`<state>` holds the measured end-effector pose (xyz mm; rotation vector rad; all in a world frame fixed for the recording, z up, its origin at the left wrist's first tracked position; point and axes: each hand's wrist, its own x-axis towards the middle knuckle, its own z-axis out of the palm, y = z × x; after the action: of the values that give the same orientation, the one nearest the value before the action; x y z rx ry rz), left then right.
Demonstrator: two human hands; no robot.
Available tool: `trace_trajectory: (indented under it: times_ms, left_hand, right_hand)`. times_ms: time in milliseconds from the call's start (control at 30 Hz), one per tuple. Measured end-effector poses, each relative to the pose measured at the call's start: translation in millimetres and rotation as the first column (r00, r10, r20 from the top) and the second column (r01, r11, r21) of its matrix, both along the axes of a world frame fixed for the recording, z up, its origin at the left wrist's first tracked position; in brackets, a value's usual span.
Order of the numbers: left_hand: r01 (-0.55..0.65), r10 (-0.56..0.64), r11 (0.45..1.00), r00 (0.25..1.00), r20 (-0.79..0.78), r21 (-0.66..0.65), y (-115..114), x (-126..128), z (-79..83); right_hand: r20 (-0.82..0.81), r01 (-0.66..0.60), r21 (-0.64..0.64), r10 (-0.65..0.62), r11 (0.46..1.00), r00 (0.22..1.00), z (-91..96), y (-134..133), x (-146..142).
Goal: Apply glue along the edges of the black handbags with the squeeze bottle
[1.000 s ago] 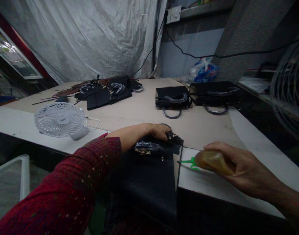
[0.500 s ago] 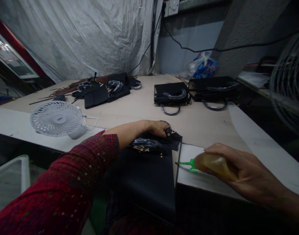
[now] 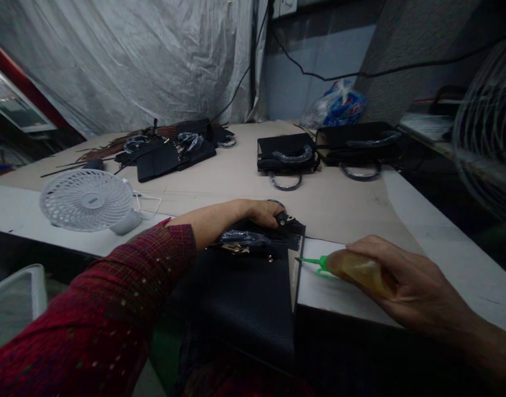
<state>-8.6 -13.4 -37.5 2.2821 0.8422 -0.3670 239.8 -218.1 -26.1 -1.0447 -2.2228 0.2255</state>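
Note:
A black handbag [image 3: 244,300] lies over the front edge of the table, with a plastic-wrapped handle and gold-coloured fittings near its top. My left hand [image 3: 267,214] is closed on the bag's far upper corner, beside a black strap with a metal fitting; its fingertips are partly hidden. In my right hand [image 3: 401,275] is a squeeze bottle [image 3: 358,270] of amber liquid, held on its side. Its thin green nozzle [image 3: 313,261] points left, and the tip is at the pale strip [image 3: 294,275] along the bag's right side.
A white fan [image 3: 89,201] stands on the table at the left. Several black bag pieces [image 3: 176,157] and brown strips lie behind it. Two more black handbags [image 3: 286,151] rest at the back right, near a plastic bag [image 3: 344,105]. A wire fan guard [image 3: 484,132] is at far right.
The nozzle tip has moved up along the pale strip, away from me. My left hand keeps its hold on the bag. The whole view has shifted slightly.

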Motion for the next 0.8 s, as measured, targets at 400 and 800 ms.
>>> trace_trajectory:
  times_ms: [400, 800]
  left_hand:
    - [-0.005, 0.005, 1.0, 1.0, -0.007, 0.007, 0, 0, 2.4]
    - [0.027, -0.026, 0.999, 1.0, 0.009, -0.032, 0, -1, 3.9]
  right_hand:
    - [-0.048, -0.033, -0.095, 0.028, 0.995, 0.998, -1.5, -9, 0]
    - [-0.024, -0.187, -0.292, 0.188, 0.938, 0.982, 20.2, -33, -14]
